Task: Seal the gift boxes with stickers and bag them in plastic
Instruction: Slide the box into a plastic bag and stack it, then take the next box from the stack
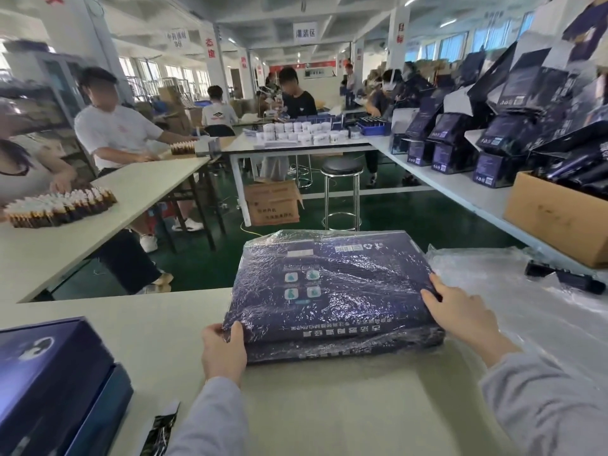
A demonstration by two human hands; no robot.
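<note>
While both hands hold it, the gift box lies flat on the pale worktable, already inside a crinkled clear plastic bag whose loose end stands past the box's far edge.

Far left of the gift box, near the table's edge, sits an open navy box with a pale round emblem on its lid. Between it and the gift box, lower down, lies a small dark foil packet.

The left hand grips the gift box's near left corner, thumb on top and fingers curled beneath. On the navy lid are four pale green square icons, a line of white Chinese characters upside down to the wearer and too blurred to read, and a recycling mark at the far edge.

The right hand clasps the box's right edge, thumb over the film.

Right of the gift box, touching it, spreads a heap of clear plastic bags. Beyond that heap stands a brown carton.

High above the gift box hangs a white sign reading 灌装区.
</note>
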